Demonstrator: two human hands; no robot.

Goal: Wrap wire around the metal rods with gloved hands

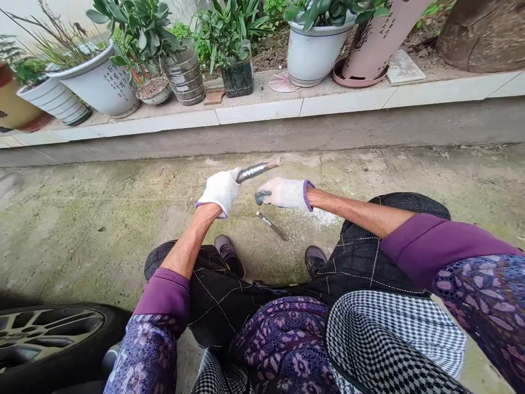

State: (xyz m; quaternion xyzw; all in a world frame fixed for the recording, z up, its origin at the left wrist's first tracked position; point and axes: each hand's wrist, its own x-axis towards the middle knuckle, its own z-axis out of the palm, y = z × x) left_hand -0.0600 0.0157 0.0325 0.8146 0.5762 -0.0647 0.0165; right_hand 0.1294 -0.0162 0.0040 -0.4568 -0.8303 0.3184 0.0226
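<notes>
My left hand (pixel 221 189), in a white knit glove with purple trim, is closed around a short rod (pixel 256 170). Silvery wire or tape is wound around the rod's middle, and its bare brownish end points up to the right. Just below that end is my right hand (pixel 283 193), gloved alike with grey-green fingertips. Its fingers are curled in and slightly blurred; a faint thin line runs between the two hands, and what the fingers pinch is too small to make out. On the ground beneath lies a narrow knife-like tool (pixel 272 226) with a partly wrapped handle.
Potted plants, among them a white pot (pixel 318 52), line a tiled ledge (pixel 258 112) ahead. My shoes (pixel 229 254) rest on mossy concrete (pixel 123 219), with white powder (pixel 326 217) by my right knee. A car wheel (pixel 53 339) is close on the left.
</notes>
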